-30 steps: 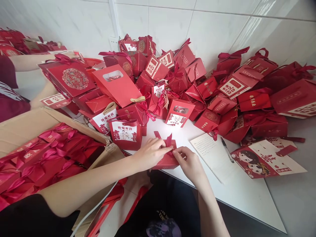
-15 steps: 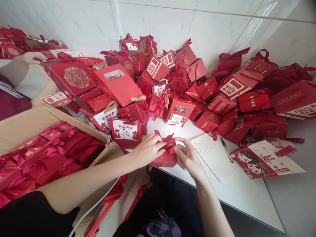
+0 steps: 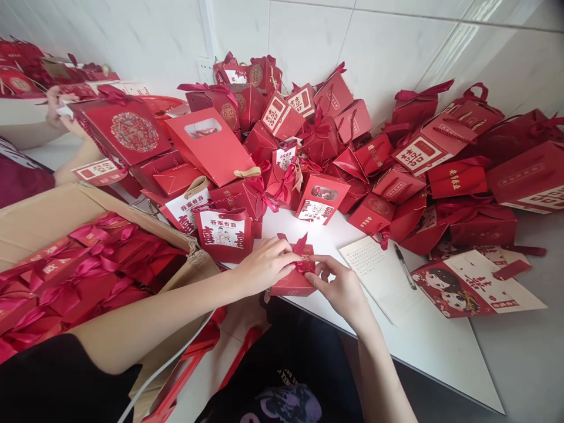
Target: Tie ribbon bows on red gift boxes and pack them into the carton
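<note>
Head view: "吾家有喜" bag (image 3: 224,236) near ribboned box (image 3: 288,285)

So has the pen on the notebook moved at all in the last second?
No. The pen lies at the same slant on the same spot of the notebook, to the right of the small red box.

Cardboard carton (image 3: 53,217) left of small box (image 3: 293,282); notebook (image 3: 379,276) right

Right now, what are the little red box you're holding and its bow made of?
The little red box looks like thin matte card: flat panels, crisp folded edges. Its bow looks like satin fabric ribbon, soft and slightly shiny, though I can't be sure.
</note>
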Demonstrator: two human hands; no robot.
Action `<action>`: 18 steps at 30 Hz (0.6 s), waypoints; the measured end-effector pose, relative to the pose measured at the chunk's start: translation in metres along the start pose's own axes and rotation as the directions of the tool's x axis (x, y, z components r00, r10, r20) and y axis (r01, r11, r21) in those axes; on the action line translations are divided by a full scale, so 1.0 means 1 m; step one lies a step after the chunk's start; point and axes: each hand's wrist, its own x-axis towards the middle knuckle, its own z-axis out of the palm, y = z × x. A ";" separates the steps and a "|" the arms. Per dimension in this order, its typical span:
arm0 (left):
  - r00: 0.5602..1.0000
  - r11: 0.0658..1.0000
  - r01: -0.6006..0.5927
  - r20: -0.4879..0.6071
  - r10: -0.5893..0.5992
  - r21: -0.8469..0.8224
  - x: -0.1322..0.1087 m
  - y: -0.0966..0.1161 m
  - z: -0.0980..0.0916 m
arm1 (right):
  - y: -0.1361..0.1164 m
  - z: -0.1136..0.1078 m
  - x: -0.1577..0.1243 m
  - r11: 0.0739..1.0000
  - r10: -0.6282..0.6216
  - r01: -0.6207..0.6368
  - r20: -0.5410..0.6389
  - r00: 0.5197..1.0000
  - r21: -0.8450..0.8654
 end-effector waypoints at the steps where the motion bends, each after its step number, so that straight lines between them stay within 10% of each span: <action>1: 1.000 1.000 0.010 0.004 -0.010 -0.009 0.000 0.000 0.000 | -0.002 0.003 -0.001 0.999 -0.016 0.015 -0.030 0.999 -0.032; 11: 0.998 0.998 0.060 -0.001 -0.060 -0.023 0.001 0.001 -0.002 | -0.008 0.021 -0.004 0.841 -0.340 0.157 -0.281 0.897 -0.517; 18: 0.998 0.997 0.068 0.010 -0.067 -0.024 0.001 0.000 -0.002 | -0.001 0.021 -0.005 0.564 -0.586 0.268 -0.150 0.796 -0.782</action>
